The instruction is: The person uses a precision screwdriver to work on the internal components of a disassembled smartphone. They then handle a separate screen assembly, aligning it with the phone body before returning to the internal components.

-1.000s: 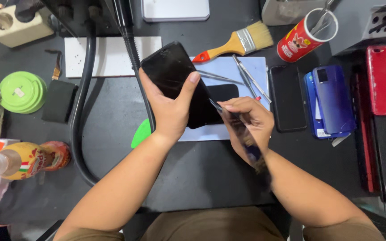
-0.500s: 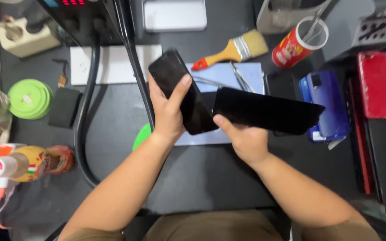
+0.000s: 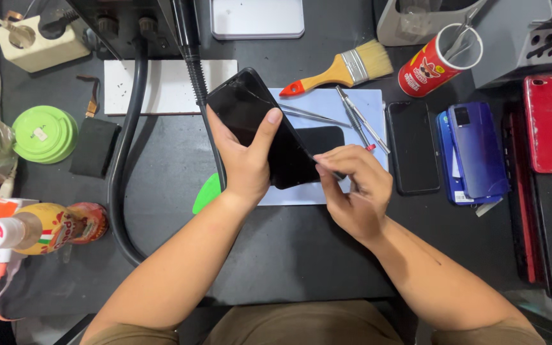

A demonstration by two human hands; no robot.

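Note:
My left hand (image 3: 245, 167) grips a black smartphone (image 3: 250, 118) from below, thumb across its dark glass, and holds it tilted above a pale blue mat (image 3: 356, 102). My right hand (image 3: 356, 191) is at the phone's right edge. Its thumb and fingers pinch a thin dark tool (image 3: 335, 172) against that edge. A small black flat piece (image 3: 321, 137) lies on the mat just behind the phone.
Tweezers (image 3: 360, 120), a yellow-handled brush (image 3: 340, 70) and a red can of tools (image 3: 436, 64) lie behind. To the right are a black phone (image 3: 413, 147), blue phones (image 3: 474, 153) and a red phone (image 3: 551, 124). A black hose (image 3: 121, 166), a green lid (image 3: 45, 134) and a bottle (image 3: 39, 231) are on the left.
Half a second ago my right hand held a long black panel out to the right. Now it is back at the phone's edge, pinching. My left hand has kept hold of the phone.

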